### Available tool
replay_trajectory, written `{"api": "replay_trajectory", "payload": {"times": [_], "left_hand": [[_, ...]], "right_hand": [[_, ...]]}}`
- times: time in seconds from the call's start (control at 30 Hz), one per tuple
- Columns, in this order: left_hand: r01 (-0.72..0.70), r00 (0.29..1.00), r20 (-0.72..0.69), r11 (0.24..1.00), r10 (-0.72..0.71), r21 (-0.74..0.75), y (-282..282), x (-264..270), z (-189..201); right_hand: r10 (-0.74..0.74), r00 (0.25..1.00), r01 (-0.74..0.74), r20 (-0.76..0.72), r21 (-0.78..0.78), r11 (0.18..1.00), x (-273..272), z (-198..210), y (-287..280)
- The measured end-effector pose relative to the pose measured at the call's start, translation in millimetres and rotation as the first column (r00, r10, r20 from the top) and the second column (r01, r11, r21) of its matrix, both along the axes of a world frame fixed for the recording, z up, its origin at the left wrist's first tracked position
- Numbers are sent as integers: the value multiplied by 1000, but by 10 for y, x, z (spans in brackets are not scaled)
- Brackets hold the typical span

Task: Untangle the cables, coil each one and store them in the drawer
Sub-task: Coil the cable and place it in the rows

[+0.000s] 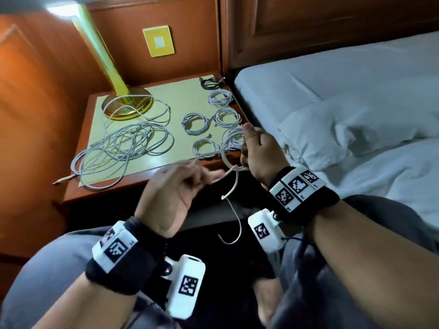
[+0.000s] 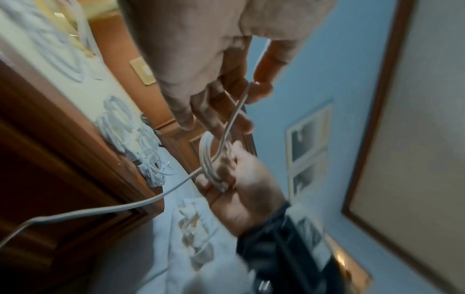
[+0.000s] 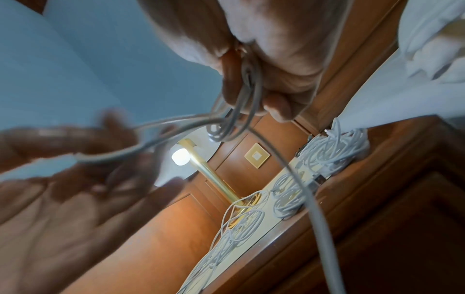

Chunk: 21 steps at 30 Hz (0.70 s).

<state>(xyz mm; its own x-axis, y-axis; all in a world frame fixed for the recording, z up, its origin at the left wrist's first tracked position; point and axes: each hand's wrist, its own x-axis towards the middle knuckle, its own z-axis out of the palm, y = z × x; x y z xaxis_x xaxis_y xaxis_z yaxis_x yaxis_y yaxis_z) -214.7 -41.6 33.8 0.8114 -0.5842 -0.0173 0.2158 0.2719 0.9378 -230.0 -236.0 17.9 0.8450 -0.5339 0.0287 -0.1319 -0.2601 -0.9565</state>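
Note:
My right hand (image 1: pixel 245 148) grips a small coil of white cable (image 1: pixel 224 155) in front of the nightstand (image 1: pixel 71 188). The same coil (image 2: pixel 207 157) shows in its fist in the left wrist view. My left hand (image 1: pixel 202 176) pinches the free strand (image 2: pixel 226 129) of that cable just left of the coil. The loose tail (image 1: pixel 234 210) hangs down between my knees. A big tangle of white cables (image 1: pixel 123 143) lies on the nightstand's left half. Several finished white coils (image 1: pixel 194 122) and one dark coil (image 1: pixel 210 83) lie on its right half.
A brass lamp (image 1: pixel 127 104) stands at the nightstand's back left, with cable looped round its base. The bed with white sheets (image 1: pixel 356 79) and a pillow (image 1: pixel 332 129) is close on the right. A yellow switch plate (image 1: pixel 158 41) is on the wood wall.

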Motion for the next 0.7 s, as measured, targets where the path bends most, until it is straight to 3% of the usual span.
{"api": "replay_trajectory", "payload": {"times": [0.07, 0.17, 0.3, 0.37, 0.43, 0.47, 0.53, 0.6, 0.7], "left_hand": [[-71, 996, -56, 996, 74, 52, 159, -41, 76], [-126, 991, -30, 986, 130, 112, 450, -108, 150], [-343, 936, -28, 925, 352, 164, 903, -164, 197], [-423, 905, 74, 870, 418, 253, 1091, -176, 194], [-434, 901, 204, 822, 383, 368, 1245, -189, 171], [-442, 893, 292, 781, 341, 442, 1316, -184, 149], [-541, 821, 523, 607, 230, 582, 1440, -174, 127], [-650, 734, 656, 458, 174, 606, 1483, -158, 149], [-687, 703, 684, 434, 193, 583, 1436, -107, 160]], "right_hand": [[20, 1000, -19, 7, -63, 998, -71, -6, 7], [-1, 999, -5, -43, -150, 989, -175, -14, 2], [-174, 977, 148, -123, -196, 969, -290, 15, -170], [-162, 978, 133, -128, -213, 968, -349, 33, -161], [-124, 983, 97, -137, -190, 977, -393, 7, -101], [-116, 984, 94, -138, -160, 983, -406, -18, -86], [-128, 983, 119, -128, -76, 990, -475, 3, -57], [-146, 981, 146, -130, -12, 989, -531, 30, -86], [-127, 984, 133, -123, 41, 990, -560, -15, -156]]}}
